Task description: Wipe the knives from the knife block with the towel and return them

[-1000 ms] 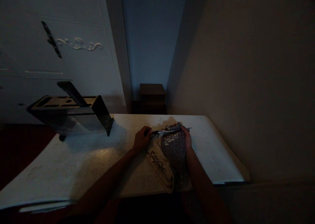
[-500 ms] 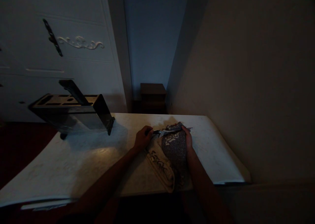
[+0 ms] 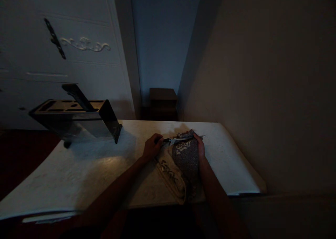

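Dimly lit as it is, the scene shows the left hand (image 3: 151,148) curled shut around the dark handle of a knife (image 3: 181,139), whose thin blade runs away from that hand toward the right hand (image 3: 201,147). The right hand is clamped on the far end of a patterned cloth (image 3: 183,158), pinching its folded top over the blade, so steel and fabric meet just between the two hands. The rest of the cloth trails back from the right hand along the pale table (image 3: 86,169) toward the person. Well off beyond the left hand stands a knife block (image 3: 76,118) with one handle sticking out. The risk, as I judge it, lies in the right fingers: they sit just beside the edge with only thin fabric between, and a quick pull by the left hand could slice through it. Poor light makes the edge's facing impossible to tell.
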The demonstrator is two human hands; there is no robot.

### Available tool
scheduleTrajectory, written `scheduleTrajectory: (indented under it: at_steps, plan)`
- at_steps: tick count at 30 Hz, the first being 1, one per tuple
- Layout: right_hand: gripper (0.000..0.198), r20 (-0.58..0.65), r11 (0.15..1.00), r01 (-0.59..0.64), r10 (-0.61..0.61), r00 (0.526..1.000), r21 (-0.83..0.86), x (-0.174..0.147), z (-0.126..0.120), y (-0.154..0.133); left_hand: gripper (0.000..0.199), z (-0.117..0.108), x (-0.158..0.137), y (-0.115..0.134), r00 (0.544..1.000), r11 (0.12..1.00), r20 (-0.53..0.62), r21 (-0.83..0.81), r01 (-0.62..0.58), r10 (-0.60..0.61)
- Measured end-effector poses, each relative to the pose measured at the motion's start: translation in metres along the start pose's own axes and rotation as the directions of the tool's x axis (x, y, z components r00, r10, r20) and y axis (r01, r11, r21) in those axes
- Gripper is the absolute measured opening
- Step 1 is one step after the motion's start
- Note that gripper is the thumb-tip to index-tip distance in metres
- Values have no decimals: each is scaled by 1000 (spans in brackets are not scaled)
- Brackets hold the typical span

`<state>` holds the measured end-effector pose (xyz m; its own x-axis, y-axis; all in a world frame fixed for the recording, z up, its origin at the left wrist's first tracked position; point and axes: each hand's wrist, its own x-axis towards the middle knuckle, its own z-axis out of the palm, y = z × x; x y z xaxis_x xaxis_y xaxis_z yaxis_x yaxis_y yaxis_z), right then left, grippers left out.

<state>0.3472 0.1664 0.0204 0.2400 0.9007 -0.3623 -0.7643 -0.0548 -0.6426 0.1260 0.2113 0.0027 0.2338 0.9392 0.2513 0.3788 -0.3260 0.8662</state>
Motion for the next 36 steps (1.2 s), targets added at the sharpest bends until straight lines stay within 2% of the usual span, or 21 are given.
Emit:
scheduleTrajectory:
  at_steps: [5, 9, 25, 36]
  plan:
    - [17, 40, 999, 39, -40, 998, 32, -5, 5, 0, 21, 0, 0, -2, 1000, 1000, -1, -3, -7, 7]
    - [14, 0, 1000, -6, 6, 1000, 10, -6, 5, -1, 20, 0, -1, -1, 1000, 1000, -3, -15, -14, 14]
    - [17, -47, 998, 2, -5, 999, -71, 9, -14, 1, 21, 0, -1, -1, 1000, 1000, -4, -9, -11, 11]
    - [19, -41, 999, 5, -7, 999, -46, 12, -17, 2, 21, -1, -1, 3, 1000, 1000, 1, 5, -7, 7]
